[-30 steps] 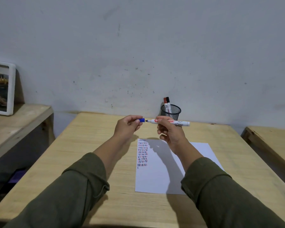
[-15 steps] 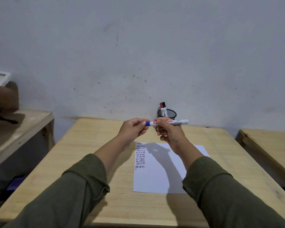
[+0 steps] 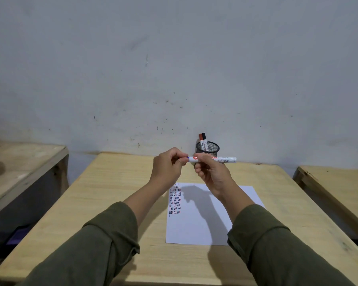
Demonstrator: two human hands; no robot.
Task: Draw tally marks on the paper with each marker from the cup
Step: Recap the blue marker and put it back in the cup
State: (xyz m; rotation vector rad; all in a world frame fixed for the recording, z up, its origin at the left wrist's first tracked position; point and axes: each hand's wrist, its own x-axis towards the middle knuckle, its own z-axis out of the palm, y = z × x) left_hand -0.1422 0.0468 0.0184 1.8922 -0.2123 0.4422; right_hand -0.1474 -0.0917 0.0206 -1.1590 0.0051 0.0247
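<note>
Above our pale wooden desk (image 3: 116, 195), both hands pinch a white marker (image 3: 212, 159): left hand (image 3: 167, 168) at its blue cap end, right hand (image 3: 212, 176) on the barrel. Behind stands a scuffed grey wall (image 3: 174, 69).

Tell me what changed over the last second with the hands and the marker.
The left hand brought the blue cap onto the tip of the marker, closing the gap seen a second ago; only a sliver of blue shows now. The right hand kept its grip on the barrel. The paper, its tally marks and the two markers in the mesh cup stayed put.
</note>
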